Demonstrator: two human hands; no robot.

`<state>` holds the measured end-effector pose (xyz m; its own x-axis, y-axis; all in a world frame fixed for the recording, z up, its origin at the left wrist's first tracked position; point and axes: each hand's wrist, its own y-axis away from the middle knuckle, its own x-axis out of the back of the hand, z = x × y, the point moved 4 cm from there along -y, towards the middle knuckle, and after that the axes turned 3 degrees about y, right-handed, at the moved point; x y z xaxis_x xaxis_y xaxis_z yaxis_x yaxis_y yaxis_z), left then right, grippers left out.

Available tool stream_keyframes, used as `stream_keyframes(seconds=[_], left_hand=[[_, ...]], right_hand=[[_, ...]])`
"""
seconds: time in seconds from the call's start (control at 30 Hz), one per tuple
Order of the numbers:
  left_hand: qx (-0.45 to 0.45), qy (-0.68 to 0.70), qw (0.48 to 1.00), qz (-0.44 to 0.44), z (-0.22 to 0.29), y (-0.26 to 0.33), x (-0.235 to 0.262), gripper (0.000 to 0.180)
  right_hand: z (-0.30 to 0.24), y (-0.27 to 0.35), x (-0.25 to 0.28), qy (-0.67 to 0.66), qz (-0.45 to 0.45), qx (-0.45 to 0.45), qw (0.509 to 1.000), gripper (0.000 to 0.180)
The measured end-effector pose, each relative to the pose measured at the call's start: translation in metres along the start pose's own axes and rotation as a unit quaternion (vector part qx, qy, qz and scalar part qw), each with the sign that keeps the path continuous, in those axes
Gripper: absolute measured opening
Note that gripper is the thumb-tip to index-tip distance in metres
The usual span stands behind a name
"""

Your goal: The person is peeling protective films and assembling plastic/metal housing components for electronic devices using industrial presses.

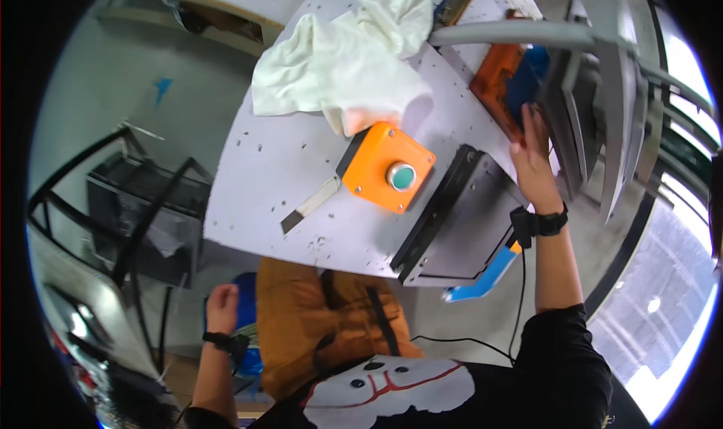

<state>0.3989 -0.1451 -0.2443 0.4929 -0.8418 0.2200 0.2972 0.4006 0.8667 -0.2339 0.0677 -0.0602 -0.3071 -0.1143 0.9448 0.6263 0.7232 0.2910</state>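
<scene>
Orange and blue, a flat panel (506, 79) stands at the far right edge of the table (263, 173). It has an orange frame with a blue part inside. It leans up against grey metal plates (595, 105). Its long side runs from near to far along that edge.

My right hand (533, 158) is stretched out flat with the fingers (536, 124) open. The fingertips touch the blue part of the panel. It grips nothing. The panel is straight ahead of this hand, so this hand is much nearer to it. A black watch (550, 222) sits on that wrist.

My left hand (222, 308) hangs low, below the near edge of the table, well apart from the panel. It is curled loosely. I cannot tell if it holds anything. It is next to something blue (245, 316). It also has a black band (218, 341) on the wrist.

Just beside the right hand, a grey box with a black rim (459, 218) lies at the near right corner of the table. An orange box (385, 167) with a green button (401, 177) sits in the middle. A thin metal strip (310, 205) lies at its left. A white cloth (346, 53) is bunched up at the far edge.
</scene>
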Motion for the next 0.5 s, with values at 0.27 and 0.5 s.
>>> stream_keyframes(seconds=[0.27,0.5], left_hand=[[-0.351,-0.106,0.928,-0.067,0.318,0.07,-0.081,0.015],[-0.371,-0.112,0.922,-0.026,0.415,0.023,-0.128,0.052]], right_hand=[[0.026,0.197,0.038,-0.222,0.181,-0.214,0.934,0.034],[0.134,0.286,-0.015,-0.401,0.077,-0.471,0.782,0.071]])
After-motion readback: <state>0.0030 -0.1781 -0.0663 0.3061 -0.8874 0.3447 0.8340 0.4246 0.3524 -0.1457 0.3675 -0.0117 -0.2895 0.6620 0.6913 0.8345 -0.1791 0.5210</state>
